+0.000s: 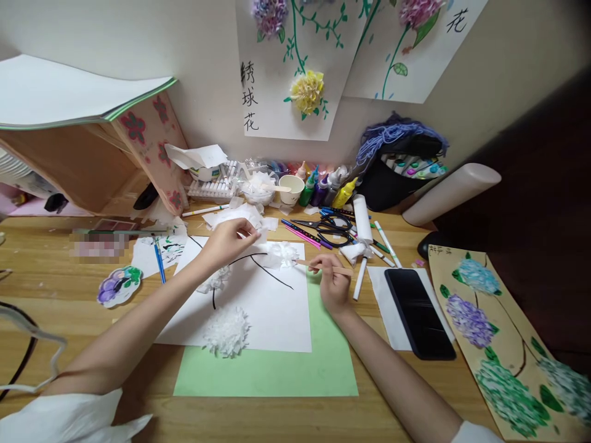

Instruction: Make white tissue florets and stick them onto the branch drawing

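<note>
My right hand [333, 284] holds a flat wooden craft stick [342, 271] like a pen, its tip at a white paper-petal flower [283, 255] on the white sheet [277, 326]. To the left, my left hand [233, 239] is closed in a pinch on a thin white tissue paper piece [261, 241], just beside that flower. Two more white petal clusters lie on the sheet; the larger flower [226, 332] is near its lower edge, the other is partly hidden by my left forearm. Black curved lines are drawn between them.
Green paper [268, 374] lies under the sheet. Behind are torn tissue [240, 215], black scissors [330, 229], scattered markers, a paper cup [291, 191] and paint bottles. A phone [419, 314] and a flower picture [498, 332] lie to the right; a paint palette [120, 286] is left.
</note>
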Demonstrator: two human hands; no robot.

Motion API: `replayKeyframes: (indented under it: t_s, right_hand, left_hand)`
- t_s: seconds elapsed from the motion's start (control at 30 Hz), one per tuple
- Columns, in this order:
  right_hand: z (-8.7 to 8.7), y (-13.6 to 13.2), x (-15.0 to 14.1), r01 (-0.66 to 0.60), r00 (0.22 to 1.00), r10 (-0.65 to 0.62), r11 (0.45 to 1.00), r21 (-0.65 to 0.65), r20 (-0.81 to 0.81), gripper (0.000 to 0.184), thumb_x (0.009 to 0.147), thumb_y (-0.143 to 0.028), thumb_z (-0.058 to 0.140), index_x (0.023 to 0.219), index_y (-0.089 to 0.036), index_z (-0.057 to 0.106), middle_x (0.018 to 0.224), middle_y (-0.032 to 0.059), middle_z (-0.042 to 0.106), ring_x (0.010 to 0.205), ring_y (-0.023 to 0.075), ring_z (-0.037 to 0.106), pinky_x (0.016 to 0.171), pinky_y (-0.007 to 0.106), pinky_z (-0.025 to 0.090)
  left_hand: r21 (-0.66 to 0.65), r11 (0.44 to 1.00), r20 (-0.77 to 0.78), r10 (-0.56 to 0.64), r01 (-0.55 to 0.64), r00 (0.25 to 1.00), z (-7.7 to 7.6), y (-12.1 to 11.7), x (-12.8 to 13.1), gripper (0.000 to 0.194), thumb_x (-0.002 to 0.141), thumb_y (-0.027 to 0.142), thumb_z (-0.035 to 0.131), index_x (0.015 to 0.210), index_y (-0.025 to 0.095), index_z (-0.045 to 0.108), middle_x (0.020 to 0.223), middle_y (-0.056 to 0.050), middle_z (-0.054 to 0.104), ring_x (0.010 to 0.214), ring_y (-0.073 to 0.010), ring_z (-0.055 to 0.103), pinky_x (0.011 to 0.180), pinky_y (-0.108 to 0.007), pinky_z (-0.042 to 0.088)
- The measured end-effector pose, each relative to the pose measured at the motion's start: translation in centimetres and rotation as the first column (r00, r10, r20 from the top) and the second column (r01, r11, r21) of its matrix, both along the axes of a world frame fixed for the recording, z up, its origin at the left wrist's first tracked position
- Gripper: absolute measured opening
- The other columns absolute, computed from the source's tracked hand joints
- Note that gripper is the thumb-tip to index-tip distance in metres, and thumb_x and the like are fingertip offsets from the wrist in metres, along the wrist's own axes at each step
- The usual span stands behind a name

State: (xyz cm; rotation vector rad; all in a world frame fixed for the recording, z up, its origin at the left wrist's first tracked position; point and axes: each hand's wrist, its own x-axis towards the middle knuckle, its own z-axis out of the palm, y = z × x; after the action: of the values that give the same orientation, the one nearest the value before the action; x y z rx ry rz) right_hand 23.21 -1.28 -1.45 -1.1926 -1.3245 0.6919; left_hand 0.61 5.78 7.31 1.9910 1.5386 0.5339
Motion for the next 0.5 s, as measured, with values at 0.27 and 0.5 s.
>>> replayKeyframes:
  t_s: [0.27, 0.5]
  right_hand:
    - [0.1, 0.0, 0.0, 0.017, 1.000, -0.017, 1.000, 0.008, -0.010, 0.031, 0.092, -0.037, 0.037, 0.073, -0.021, 0.057, 0.070, 0.0007, 0.056, 0.065, 0.0144, 0.055, 0.061, 0.028, 0.043]
    - [-0.2, 0.0, 0.0, 0.018, 1.000, -0.018, 1.000, -0.001, -0.021, 0.032, 0.091, -0.039, 0.037, 0.073, -0.021, 0.057, 0.070, 0.0009, 0.056, 0.064, 0.0145, 0.055, 0.060, 0.028, 0.044]
  left_hand:
    - [0.095, 0.991, -0.205, 0.108, -0.090, 0.973, -1.1, 0.2, 0.2, 0.017, 0.079, 0.034, 0.056, 0.084, 0.018, 0.061, 0.089, -0.005, 0.066, 0.083, -0.0190, 0.059, 0.072, -0.030, 0.044]
    - [0.148, 0.980, -0.364, -0.068, 0.130, 0.929, -1.6, -1.1, 1.8, 0.021, 0.079, 0.040, 0.057, 0.086, 0.021, 0.064, 0.093, -0.006, 0.063, 0.088, -0.0211, 0.056, 0.070, -0.029, 0.041]
